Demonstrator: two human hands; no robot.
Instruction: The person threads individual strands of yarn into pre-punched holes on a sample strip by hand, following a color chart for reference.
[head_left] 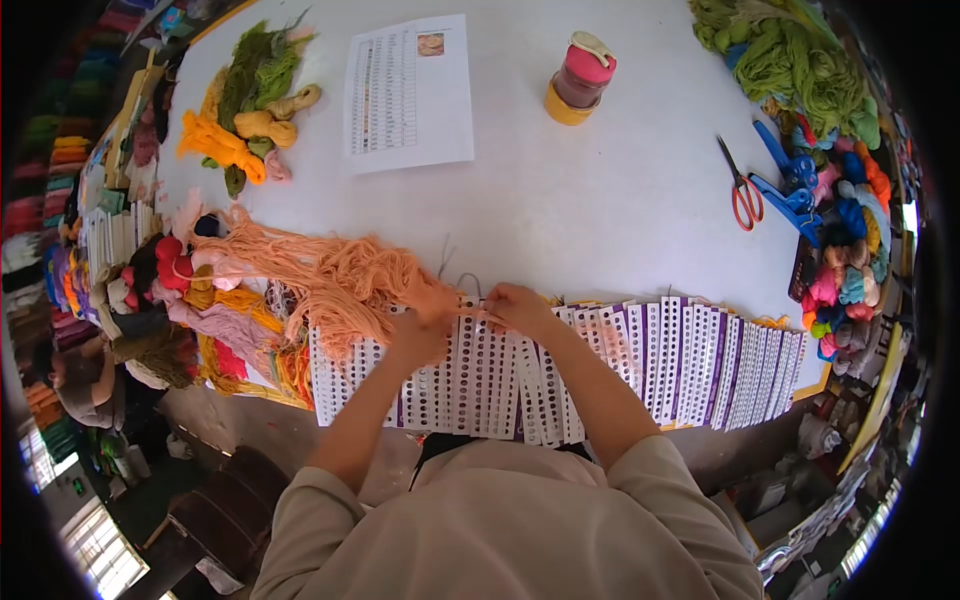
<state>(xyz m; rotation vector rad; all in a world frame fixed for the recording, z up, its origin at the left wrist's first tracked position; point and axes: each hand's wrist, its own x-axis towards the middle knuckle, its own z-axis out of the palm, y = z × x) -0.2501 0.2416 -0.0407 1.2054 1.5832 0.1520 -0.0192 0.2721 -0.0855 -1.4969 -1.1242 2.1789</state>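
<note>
A large tangle of peach embroidery thread [345,275] lies left of centre and spreads over the punched cards. My left hand [425,335] is closed on the right end of this thread. Close beside it, my right hand [515,308] pinches a peach strand at the top edge of the cards. A long row of white and purple cards with punched holes [545,390] runs along the near edge of the table, overlapping one another. The fingertips partly hide the spot where the strand meets the card.
A printed sheet [385,120], a pink-lidded cup [582,75] and green and yellow skeins [255,85] lie farther back. At right are red-handled scissors [747,200], blue clamps [790,195] and many-coloured skeins [850,230]. Another person [90,380] is at far left.
</note>
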